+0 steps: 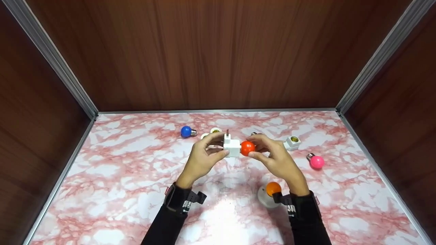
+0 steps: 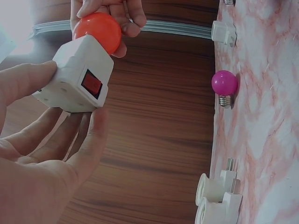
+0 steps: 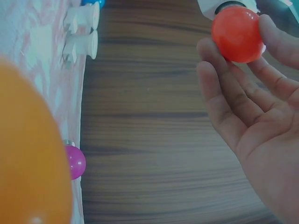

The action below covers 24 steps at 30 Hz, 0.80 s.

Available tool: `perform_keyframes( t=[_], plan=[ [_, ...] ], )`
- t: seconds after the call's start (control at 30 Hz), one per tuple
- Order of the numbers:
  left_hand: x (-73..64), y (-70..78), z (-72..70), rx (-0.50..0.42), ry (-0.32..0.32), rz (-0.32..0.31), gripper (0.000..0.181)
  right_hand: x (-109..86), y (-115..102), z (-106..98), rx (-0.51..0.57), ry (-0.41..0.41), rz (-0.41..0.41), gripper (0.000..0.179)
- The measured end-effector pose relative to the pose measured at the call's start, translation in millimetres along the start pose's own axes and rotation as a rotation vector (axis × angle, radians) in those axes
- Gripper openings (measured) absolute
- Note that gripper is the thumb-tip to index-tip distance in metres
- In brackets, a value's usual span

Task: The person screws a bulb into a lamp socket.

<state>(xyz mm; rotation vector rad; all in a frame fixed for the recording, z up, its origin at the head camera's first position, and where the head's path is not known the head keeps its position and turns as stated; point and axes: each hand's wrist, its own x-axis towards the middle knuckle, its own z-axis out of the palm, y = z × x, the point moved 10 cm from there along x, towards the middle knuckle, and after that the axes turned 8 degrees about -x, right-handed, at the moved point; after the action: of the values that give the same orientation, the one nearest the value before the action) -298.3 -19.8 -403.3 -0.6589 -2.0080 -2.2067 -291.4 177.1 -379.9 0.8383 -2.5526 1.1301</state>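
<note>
My left hand [image 1: 199, 158] grips a white plug-in lamp socket [image 1: 232, 148] above the table, its metal pins pointing away. A red rocker switch [image 2: 92, 84] shows on the socket's side in the left wrist view. With thumb and fingertips, my right hand [image 1: 278, 160] pinches a red-orange bulb [image 1: 247, 148] at the socket's mouth. The bulb and socket are in line; how deep the bulb's base sits is hidden. In the right wrist view, a dark ring shows between the red-orange bulb [image 3: 237, 35] and the white socket.
Around the hands lie a blue bulb [image 1: 186, 131], a pink bulb [image 1: 317, 162] and a square white socket [image 1: 292, 143]. A magenta bulb [image 2: 224, 83] and two round white sockets [image 2: 211, 189] are partly hidden behind the hands. An orange bulb [image 1: 273, 188] stands on a round base near the right wrist.
</note>
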Motion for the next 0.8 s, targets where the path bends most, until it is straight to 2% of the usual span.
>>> perform_keyframes(
  t=[0.13,0.23,0.4,0.8],
  plan=[
    [-0.1,1.0,-0.5,-0.014,0.008,0.007,0.053,1.0,-2.0,-1.4,0.011,0.017,-0.027,0.043],
    [0.0,1.3,-0.7,-0.02,0.016,0.005,0.052,1.0,-4.9,-4.6,0.028,0.049,-0.072,0.05],
    [-0.1,-2.3,-0.9,-0.018,0.024,-0.035,0.053,-0.3,-9.7,-9.0,0.018,0.091,-0.131,0.06],
    [-0.4,-4.8,0.4,-0.024,-0.003,-0.06,0.054,-0.9,-11.6,-12.2,-0.023,0.125,-0.146,0.054]
  ],
)
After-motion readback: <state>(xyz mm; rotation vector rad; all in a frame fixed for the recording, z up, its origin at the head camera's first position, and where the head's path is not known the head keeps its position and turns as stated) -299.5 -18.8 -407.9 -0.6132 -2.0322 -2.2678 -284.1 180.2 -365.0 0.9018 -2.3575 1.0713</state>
